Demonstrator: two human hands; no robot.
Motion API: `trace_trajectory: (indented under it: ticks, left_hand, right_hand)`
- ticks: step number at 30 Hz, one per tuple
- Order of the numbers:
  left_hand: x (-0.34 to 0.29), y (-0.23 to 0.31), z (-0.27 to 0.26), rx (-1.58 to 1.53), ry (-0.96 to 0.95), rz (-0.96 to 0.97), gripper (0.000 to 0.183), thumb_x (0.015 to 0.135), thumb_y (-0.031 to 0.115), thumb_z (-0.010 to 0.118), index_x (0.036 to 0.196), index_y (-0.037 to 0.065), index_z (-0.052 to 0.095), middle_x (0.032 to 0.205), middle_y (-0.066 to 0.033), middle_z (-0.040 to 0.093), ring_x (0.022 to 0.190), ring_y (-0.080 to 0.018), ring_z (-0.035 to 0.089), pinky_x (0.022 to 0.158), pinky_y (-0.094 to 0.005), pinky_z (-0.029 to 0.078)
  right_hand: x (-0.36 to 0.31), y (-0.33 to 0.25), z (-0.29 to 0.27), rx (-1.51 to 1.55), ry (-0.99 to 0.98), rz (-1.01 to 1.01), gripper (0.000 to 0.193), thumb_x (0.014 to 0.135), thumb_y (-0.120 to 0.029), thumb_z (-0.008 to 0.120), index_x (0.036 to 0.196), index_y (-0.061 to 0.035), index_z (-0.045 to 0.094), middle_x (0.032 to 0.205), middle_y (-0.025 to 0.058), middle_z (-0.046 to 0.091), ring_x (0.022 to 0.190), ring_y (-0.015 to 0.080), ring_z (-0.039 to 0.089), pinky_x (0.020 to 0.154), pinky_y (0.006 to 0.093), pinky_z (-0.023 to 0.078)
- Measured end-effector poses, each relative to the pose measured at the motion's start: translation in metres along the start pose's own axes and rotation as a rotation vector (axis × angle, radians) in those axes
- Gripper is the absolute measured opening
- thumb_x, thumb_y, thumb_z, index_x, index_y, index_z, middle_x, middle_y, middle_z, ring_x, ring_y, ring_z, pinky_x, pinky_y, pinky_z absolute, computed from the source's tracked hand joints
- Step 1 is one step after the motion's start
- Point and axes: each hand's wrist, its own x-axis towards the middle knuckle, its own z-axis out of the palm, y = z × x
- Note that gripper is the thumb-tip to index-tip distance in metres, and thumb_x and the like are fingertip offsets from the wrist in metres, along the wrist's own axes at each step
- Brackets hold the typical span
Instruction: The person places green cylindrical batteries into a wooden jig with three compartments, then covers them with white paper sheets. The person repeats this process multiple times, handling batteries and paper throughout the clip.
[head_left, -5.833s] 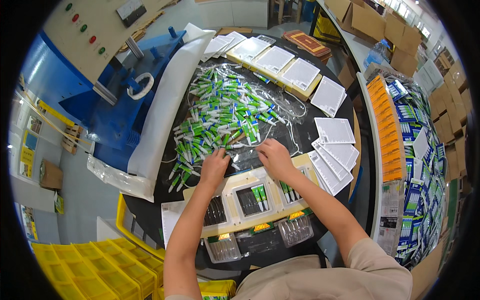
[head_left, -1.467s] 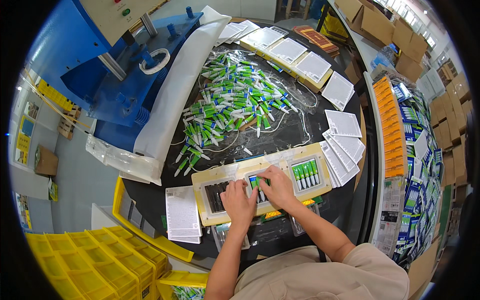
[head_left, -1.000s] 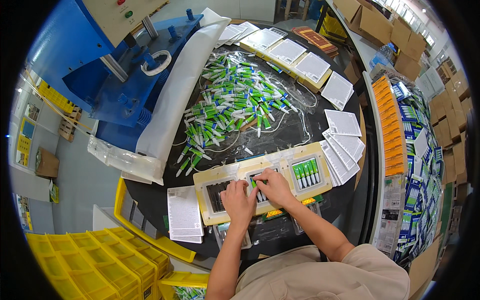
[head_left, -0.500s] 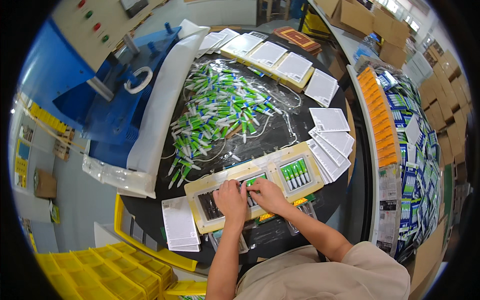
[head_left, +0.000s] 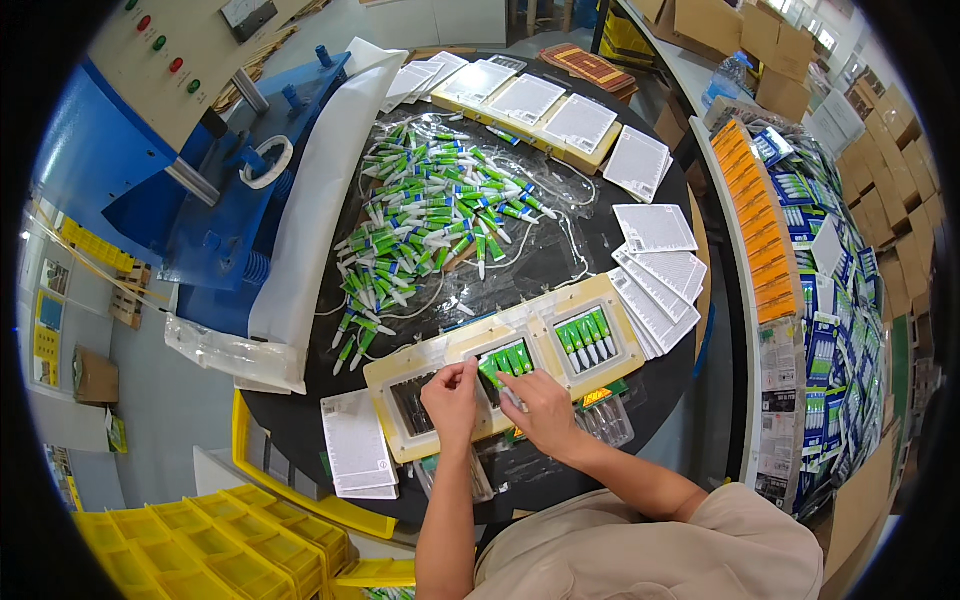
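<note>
A long cream-coloured tray (head_left: 400, 372) with three framed recesses lies before me. In its right recess a row of small green-and-white tubes (head_left: 586, 340) sits side by side. Further green tubes (head_left: 507, 362) fill the middle recess, partly hidden by my fingers. The left recess (head_left: 411, 400) is dark, with no tubes visible in it. My left hand (head_left: 452, 402) is closed in a pinch at the left edge of the middle recess; anything between the fingertips is hidden. My right hand (head_left: 541, 405) touches the middle tubes with its index finger, thumb and finger apart.
Beyond the tray lies a large heap of loose tubes (head_left: 430, 215). White cards (head_left: 655, 228) are fanned at right, more cards (head_left: 358, 445) at left. Another card-topped tray (head_left: 465, 105) stands at the back. A blue machine (head_left: 225, 235) borders the left; packed blister cards (head_left: 822, 340) fill the right.
My hands have moved apart slightly, uncovering more of the middle tubes. The right hand has shifted right and down, the left hand slightly down. The whole view has shifted a little.
</note>
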Motion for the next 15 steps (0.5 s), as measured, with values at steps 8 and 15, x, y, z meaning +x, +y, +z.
trace_trajectory:
  ticks: [8, 15]
  left_hand:
    - [-0.034, -0.014, -0.027, 0.372, 0.139, 0.327, 0.014, 0.094, 0.018, 0.070, 0.093, 0.004, 0.072, 0.078, -0.0037, 0.062, 0.068, -0.0197, 0.059, 0.073, -0.0350, 0.041]
    - [-0.046, -0.022, -0.044, 0.404, 0.126, 0.355, 0.013, 0.094, 0.018, 0.070, 0.092, 0.004, 0.072, 0.078, -0.0047, 0.063, 0.069, -0.0206, 0.059, 0.075, -0.0365, 0.040]
  right_hand:
    - [0.000, 0.006, 0.032, -0.254, 0.062, -0.144, 0.024, 0.078, -0.010, 0.077, 0.099, 0.0004, 0.073, 0.074, 0.0086, 0.062, 0.073, 0.0256, 0.060, 0.063, 0.0364, 0.052]
    - [0.006, 0.002, 0.047, -0.322, 0.068, -0.142, 0.021, 0.078, -0.015, 0.077, 0.095, -0.0022, 0.073, 0.071, 0.0071, 0.059, 0.075, 0.0240, 0.061, 0.061, 0.0363, 0.052]
